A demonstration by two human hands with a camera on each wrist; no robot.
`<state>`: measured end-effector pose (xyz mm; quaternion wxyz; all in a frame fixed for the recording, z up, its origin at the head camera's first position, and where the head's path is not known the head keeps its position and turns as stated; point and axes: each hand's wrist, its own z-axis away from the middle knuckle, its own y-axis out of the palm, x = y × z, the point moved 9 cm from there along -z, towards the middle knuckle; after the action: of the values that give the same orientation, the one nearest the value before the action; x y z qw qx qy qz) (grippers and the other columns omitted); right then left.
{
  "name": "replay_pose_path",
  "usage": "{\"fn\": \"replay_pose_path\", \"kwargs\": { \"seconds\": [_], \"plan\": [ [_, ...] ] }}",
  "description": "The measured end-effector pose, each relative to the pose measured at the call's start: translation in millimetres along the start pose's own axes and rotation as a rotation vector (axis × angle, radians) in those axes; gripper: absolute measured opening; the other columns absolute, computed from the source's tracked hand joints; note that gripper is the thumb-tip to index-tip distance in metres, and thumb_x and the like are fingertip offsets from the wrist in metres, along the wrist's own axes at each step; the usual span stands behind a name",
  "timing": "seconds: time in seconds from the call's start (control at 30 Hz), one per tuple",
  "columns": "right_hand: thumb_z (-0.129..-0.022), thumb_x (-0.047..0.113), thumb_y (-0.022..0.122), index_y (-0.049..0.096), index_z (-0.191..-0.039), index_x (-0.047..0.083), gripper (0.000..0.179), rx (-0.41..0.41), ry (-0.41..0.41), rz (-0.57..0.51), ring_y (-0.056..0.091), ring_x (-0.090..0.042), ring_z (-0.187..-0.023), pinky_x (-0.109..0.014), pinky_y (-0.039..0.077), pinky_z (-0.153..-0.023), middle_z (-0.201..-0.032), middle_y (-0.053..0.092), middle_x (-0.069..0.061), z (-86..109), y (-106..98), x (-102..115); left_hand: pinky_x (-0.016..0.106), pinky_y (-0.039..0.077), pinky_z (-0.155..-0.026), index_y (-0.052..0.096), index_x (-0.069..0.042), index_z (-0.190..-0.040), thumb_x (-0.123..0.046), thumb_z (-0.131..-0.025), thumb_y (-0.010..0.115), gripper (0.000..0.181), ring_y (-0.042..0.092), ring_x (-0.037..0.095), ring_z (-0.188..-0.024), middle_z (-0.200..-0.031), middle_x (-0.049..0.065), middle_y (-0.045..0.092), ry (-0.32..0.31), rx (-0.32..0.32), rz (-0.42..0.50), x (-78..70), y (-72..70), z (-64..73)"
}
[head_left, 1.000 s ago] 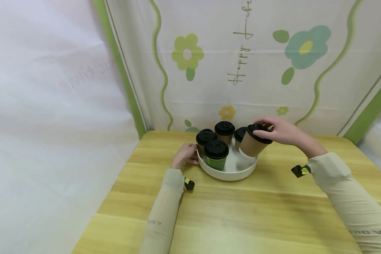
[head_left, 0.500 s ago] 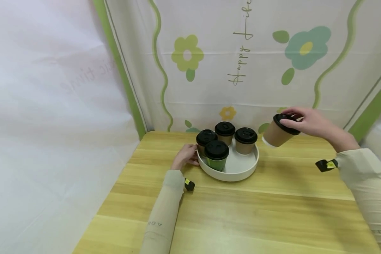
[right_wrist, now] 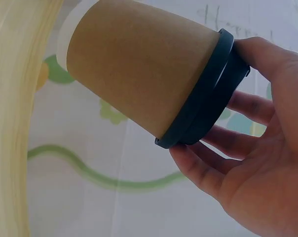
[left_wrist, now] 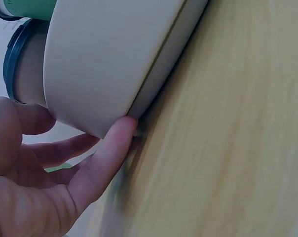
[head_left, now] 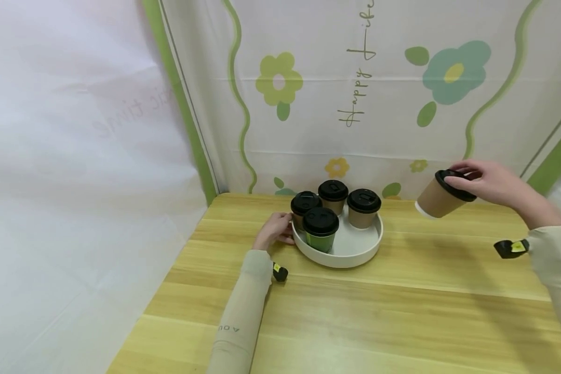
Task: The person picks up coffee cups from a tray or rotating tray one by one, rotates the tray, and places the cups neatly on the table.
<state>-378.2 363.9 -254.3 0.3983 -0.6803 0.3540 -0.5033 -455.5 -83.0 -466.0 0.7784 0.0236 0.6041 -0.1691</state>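
Observation:
My right hand [head_left: 491, 182] holds a brown paper coffee cup [head_left: 440, 198] by its black lid, tilted and raised over the table to the right of the tray. In the right wrist view the thumb and fingers grip the edge of the black lid [right_wrist: 208, 94]. My left hand [head_left: 275, 229] grips the left side of a round white tray [head_left: 341, 261]; in the left wrist view its fingertips press the tray's wall [left_wrist: 104, 64] at rim and base. On the tray stand a green cup [head_left: 320, 241] and several brown ones, such as the cup [head_left: 361, 218] at the right, all black-lidded.
The tray stands on a wooden table [head_left: 355, 317], near its back edge. A white curtain [head_left: 318, 130] with printed flowers hangs behind, and a pale sheet [head_left: 89, 208] hangs on the left.
My right hand has carried the brown coffee cup from over the tray out to the right. The left hand and the tray have stayed in place.

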Motion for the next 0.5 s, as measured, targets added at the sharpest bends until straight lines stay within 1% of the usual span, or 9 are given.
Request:
{"fn": "replay_pose_path", "kwargs": {
  "seconds": [0.03,0.1,0.17,0.23,0.3,0.4,0.5],
  "plan": [
    [-0.098,0.043,0.057,0.05,-0.137,0.001,0.058,0.008,0.008,0.001,0.052,-0.049,-0.116,-0.022,0.045,-0.074,-0.133,0.053,-0.032,-0.3,0.2,-3.9,0.041,0.061,-0.072,0.056,-0.002,-0.13,-0.028,-0.107,0.037,0.039,0.063,0.023,-0.081,-0.105,0.016,0.06,0.001,-0.002,-0.001,-0.5,0.1,0.4],
    [-0.098,0.044,0.056,0.049,-0.137,0.0,0.059,0.016,0.018,0.011,0.052,-0.049,-0.116,-0.034,0.049,-0.079,-0.133,0.052,-0.033,-1.6,0.7,-12.2,0.041,0.061,-0.071,0.056,-0.003,-0.13,-0.028,-0.107,0.037,0.039,0.063,0.023,-0.081,-0.105,0.016,0.06,0.005,-0.006,-0.002,-1.7,0.1,0.7],
    [-0.098,0.044,0.055,0.049,-0.136,-0.001,0.059,0.022,0.025,0.022,0.052,-0.05,-0.115,-0.049,0.049,-0.083,-0.132,0.052,-0.034,-3.0,1.4,-21.4,0.04,0.061,-0.07,0.056,-0.003,-0.129,-0.029,-0.107,0.037,0.04,0.063,0.022,-0.081,-0.105,0.016,0.06,0.01,-0.012,-0.001,-2.9,0.0,0.5],
    [-0.098,0.044,0.055,0.05,-0.135,-0.001,0.058,0.02,0.026,0.034,0.052,-0.052,-0.114,-0.058,0.047,-0.084,-0.131,0.052,-0.035,-4.5,1.5,-31.2,0.039,0.061,-0.069,0.056,-0.003,-0.129,-0.03,-0.107,0.037,0.04,0.062,0.022,-0.081,-0.104,0.015,0.059,0.015,-0.02,-0.002,-4.5,-0.3,0.5],
    [-0.098,0.042,0.056,0.052,-0.132,-0.002,0.056,0.004,0.02,0.049,0.053,-0.053,-0.112,-0.056,0.049,-0.082,-0.129,0.054,-0.035,-5.5,0.5,-40.9,0.038,0.061,-0.068,0.056,-0.003,-0.129,-0.03,-0.107,0.037,0.04,0.062,0.022,-0.08,-0.102,0.015,0.059,0.017,-0.026,-0.005,-5.7,-0.8,0.4],
    [-0.097,0.04,0.058,0.054,-0.13,-0.003,0.054,-0.006,0.019,0.061,0.053,-0.055,-0.111,-0.057,0.047,-0.082,-0.127,0.054,-0.037,-4.6,0.7,-55.9,0.039,0.061,-0.068,0.057,-0.003,-0.128,-0.03,-0.107,0.037,0.039,0.061,0.023,-0.079,-0.099,0.014,0.058,0.013,-0.037,-0.006,-6.9,-1.6,1.7],
    [-0.097,0.046,0.055,0.052,-0.13,-0.004,0.06,-0.001,0.074,0.094,0.051,-0.056,-0.111,-0.062,0.045,-0.083,-0.127,0.051,-0.04,0.5,3.1,-76.0,0.039,0.061,-0.067,0.058,-0.003,-0.125,-0.03,-0.107,0.037,0.039,0.06,0.022,-0.077,-0.096,0.013,0.056,0.013,-0.041,-0.008,-8.7,-0.5,3.3]
  ]
}}
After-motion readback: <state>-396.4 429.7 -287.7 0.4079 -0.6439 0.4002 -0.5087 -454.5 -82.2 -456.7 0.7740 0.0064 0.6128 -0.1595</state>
